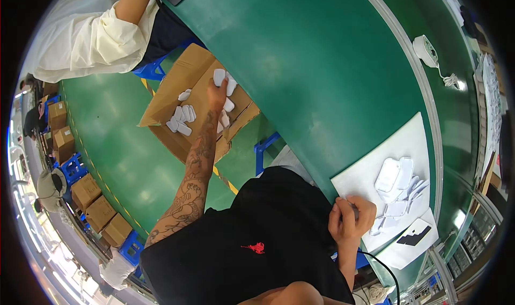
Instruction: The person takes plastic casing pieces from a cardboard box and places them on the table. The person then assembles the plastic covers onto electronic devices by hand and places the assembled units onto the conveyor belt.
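Clamping a white piece (219, 76) in the left hand (216, 97), over in the cardboard box (185, 74), left; curling the right hand (352, 220) beside white pieces (397, 180), right, can't tell on what.

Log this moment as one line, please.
left hand: holds white piece at open cardboard box | right hand: fingers curled, by white sheet | sheet: bears loose white pieces

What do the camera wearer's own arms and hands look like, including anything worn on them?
Both the left hand and right hand are gloveless. Dark line tattoos cover much of the left forearm; the visible right forearm shows none clearly. The shirt is black with a small red emblem.
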The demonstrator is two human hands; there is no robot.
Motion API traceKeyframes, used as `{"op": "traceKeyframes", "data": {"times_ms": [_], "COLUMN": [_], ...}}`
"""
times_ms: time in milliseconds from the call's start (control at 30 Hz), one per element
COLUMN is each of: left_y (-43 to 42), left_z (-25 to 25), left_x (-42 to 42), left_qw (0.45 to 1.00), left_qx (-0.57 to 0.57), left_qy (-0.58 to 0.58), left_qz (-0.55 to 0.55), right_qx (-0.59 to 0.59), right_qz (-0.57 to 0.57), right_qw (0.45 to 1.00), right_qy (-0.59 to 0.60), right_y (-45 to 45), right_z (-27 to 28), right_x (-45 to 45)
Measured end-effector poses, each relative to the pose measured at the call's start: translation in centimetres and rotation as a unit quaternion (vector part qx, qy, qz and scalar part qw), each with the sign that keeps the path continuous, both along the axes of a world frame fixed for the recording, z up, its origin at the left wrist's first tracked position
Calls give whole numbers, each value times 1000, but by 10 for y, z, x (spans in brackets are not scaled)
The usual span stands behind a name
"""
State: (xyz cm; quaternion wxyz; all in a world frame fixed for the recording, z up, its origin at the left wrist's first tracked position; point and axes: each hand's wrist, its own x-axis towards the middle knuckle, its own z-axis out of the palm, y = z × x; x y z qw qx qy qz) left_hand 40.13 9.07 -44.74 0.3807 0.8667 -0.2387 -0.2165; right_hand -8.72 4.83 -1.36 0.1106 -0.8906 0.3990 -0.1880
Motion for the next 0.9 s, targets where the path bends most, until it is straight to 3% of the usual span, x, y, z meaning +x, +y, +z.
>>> {"op": "traceKeyframes", "data": {"times_ms": [167,433,533,633,900], "left_y": [-26,-39,-17,-7,19], "left_z": [-46,-30,-67,-61,-38], "left_x": [-9,-43,-43,-36,-31], "left_qw": [989,948,947,983,989], "left_qx": [107,275,212,161,128], "left_qy": [-61,-120,-238,-84,-52], "left_qz": [86,104,39,5,-60], "right_qx": [-4,6,4,7,6], "right_qz": [-2,-7,-6,-5,-2], "right_qw": [1000,1000,1000,1000,1000], "right_qy": [-2,-1,0,0,-4], "right_y": [-1,-1,0,-1,-1], "right_z": [-1,0,-1,-1,-2], "right_x": [0,2,0,-1,-3]}}
